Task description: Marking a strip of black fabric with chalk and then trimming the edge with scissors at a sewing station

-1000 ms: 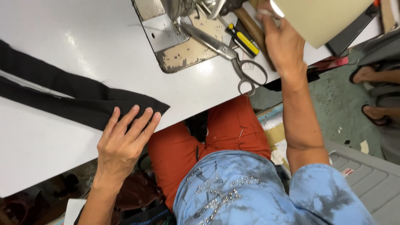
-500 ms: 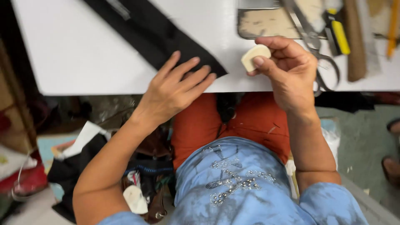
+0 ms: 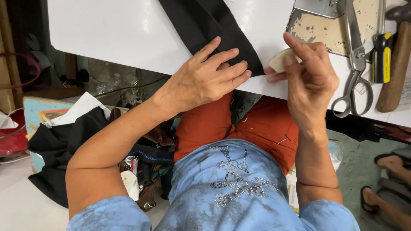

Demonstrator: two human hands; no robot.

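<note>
Near the top middle of the frame, the left hand lies flat with its fingers spread on the near end of a strip of black cloth, which runs up and out of the top edge; the open palm grips nothing but presses down, probably to keep the cloth taut and still against the white table. Just to its right, the right hand pinches a small cream piece of chalk between thumb and fingers, closed snugly on it, with the chalk's edge set close to the corner of the cloth at the table's near edge, as it would be held for drawing a line there. Whether the chalk touches the cloth cannot be told. In the upper right, a pair of large scissors lies on a worn metal plate, with a yellow-handled screwdriver and a wooden handle beside them, all within easy reach of the right hand. Below the table are the person's orange trousers, and at left a heap of dark cloth scraps lies on the floor.
</note>
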